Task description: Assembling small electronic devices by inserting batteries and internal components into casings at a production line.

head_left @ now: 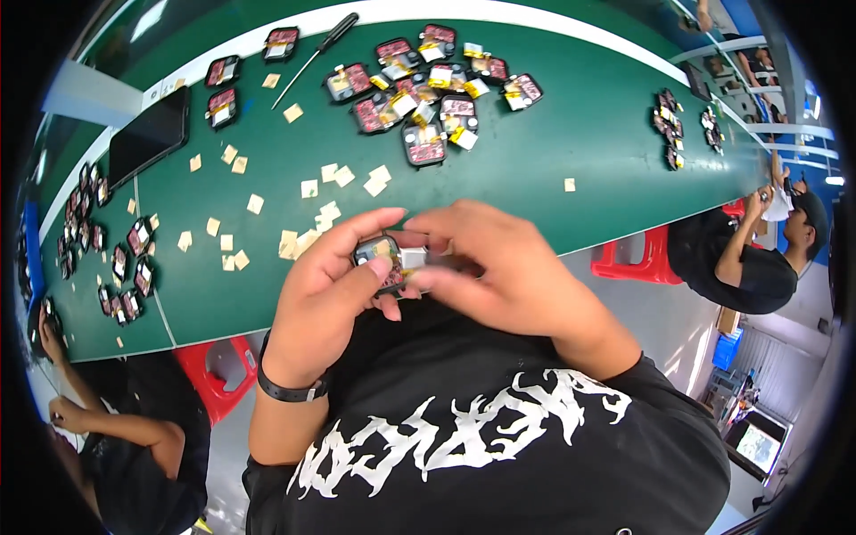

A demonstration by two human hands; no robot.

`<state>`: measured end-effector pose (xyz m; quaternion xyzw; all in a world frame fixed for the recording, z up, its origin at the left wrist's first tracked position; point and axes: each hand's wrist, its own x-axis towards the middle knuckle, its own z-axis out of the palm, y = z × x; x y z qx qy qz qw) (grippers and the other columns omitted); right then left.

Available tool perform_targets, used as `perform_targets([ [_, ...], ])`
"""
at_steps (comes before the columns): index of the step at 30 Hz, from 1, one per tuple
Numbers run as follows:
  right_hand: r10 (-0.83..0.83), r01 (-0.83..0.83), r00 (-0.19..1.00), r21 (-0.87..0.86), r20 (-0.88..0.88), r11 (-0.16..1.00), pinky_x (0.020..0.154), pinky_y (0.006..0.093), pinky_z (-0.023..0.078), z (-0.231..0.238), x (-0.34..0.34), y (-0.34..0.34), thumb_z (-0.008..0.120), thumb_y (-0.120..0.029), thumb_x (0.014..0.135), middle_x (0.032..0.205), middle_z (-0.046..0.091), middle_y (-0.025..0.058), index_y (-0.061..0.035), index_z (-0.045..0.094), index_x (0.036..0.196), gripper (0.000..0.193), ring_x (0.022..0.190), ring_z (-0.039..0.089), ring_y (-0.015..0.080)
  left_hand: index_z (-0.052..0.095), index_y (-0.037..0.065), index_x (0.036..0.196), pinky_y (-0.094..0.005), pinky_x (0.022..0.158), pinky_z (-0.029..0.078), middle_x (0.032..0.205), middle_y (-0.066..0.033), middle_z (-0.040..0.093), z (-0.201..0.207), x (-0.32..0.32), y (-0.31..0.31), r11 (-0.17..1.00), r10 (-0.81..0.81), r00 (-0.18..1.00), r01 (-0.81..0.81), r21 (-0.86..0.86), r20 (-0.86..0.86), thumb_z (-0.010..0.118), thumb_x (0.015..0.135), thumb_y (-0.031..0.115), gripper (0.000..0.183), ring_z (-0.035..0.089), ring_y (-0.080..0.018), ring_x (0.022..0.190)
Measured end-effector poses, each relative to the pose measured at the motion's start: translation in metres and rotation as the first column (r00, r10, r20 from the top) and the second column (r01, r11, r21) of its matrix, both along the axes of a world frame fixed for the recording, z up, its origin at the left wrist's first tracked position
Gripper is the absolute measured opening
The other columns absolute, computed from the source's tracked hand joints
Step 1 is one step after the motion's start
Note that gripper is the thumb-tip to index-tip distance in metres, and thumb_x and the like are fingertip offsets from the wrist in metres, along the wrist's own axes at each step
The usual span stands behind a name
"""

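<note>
My left hand [308, 290] is closed round a small black device casing [392, 278] with a reddish circuit board inside, its thumb pressed on the board. The casing is held just off the near edge of the green table, in front of my chest. My right hand [508, 263] has its thumb and fingers round a small silvery battery cell [413, 258] at the casing's right side. The right fingertips are slightly blurred, and the fingers of both hands hide part of the casing.
Beyond my hands lies a cluster of similar open casings [426, 143] with batteries. Square beige pads [343, 176] are scattered to the left. A screwdriver [321, 55] and a black tablet-like panel [152, 134] lie farther back. Co-workers sit left [134, 446] and right [749, 254]; red stools [637, 257] flank me.
</note>
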<state>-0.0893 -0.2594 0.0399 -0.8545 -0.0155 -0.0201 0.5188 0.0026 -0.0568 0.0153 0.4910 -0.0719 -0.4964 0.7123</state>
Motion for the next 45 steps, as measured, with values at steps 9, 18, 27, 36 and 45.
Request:
perform_targets([
  [9,0.065,0.03,0.95,0.297,-0.305,0.954,0.057,0.032,0.048,0.003,-0.007,0.003,0.064,-0.007,0.098,0.079,0.07,0.0095,-0.0006,0.058,0.105,0.011,0.06,0.063,0.0179,0.036,0.001,0.151,-0.0218,0.072,0.049,0.131,-0.0209,0.064,0.004,-0.017,0.004,0.974,0.132,0.901,-0.195,0.116,0.413,0.052,0.098,-0.003,0.055,0.06,-0.0098,0.091],
  [18,0.134,0.361,0.76,0.585,-0.636,0.726,0.038,0.0232,0.035,0.002,0.008,0.016,0.066,-0.014,0.098,0.076,0.072,0.0099,-0.0045,0.049,0.097,0.02,0.045,0.053,0.007,0.052,-0.004,0.125,-0.0301,0.085,0.055,0.112,-0.0144,0.073,-0.008,-0.025,-0.002,0.956,0.141,0.781,-0.267,0.121,0.609,0.056,0.098,-0.006,0.027,0.069,-0.0151,0.092],
  [27,0.125,0.467,0.757,0.665,-0.641,0.583,0.035,0.02,0.029,-0.008,0.011,0.017,0.068,-0.006,0.097,0.073,0.071,0.0136,-0.006,0.049,0.095,0.019,0.041,0.051,0.0066,0.056,-0.003,0.124,-0.0279,0.072,0.054,0.101,-0.0081,0.072,-0.003,-0.023,0.0,0.951,0.055,0.8,-0.225,0.214,0.597,0.057,0.1,0.0,0.024,0.067,-0.0142,0.081],
  [36,-0.044,0.189,0.944,0.428,-0.327,0.884,0.047,0.0269,0.041,-0.023,-0.011,0.023,0.069,-0.007,0.096,0.07,0.065,0.0053,-0.0037,0.052,0.097,0.017,0.053,0.058,0.009,0.053,-0.008,0.131,-0.0259,0.067,0.054,0.101,-0.0107,0.067,0.001,-0.021,0.008,0.985,0.052,0.941,-0.103,0.135,0.335,0.053,0.103,0.003,0.03,0.067,-0.0137,0.078],
  [45,-0.117,0.117,0.991,0.004,0.07,0.993,0.051,0.033,0.048,-0.024,-0.012,0.021,0.073,-0.006,0.092,0.069,0.063,0.0083,-0.0048,0.055,0.095,0.018,0.056,0.065,0.0227,0.055,-0.008,0.131,-0.0256,0.059,0.054,0.097,-0.0107,0.068,0.008,-0.014,0.013,0.988,0.036,0.998,-0.043,0.151,0.05,0.055,0.102,0.006,0.032,0.068,-0.0158,0.069],
])
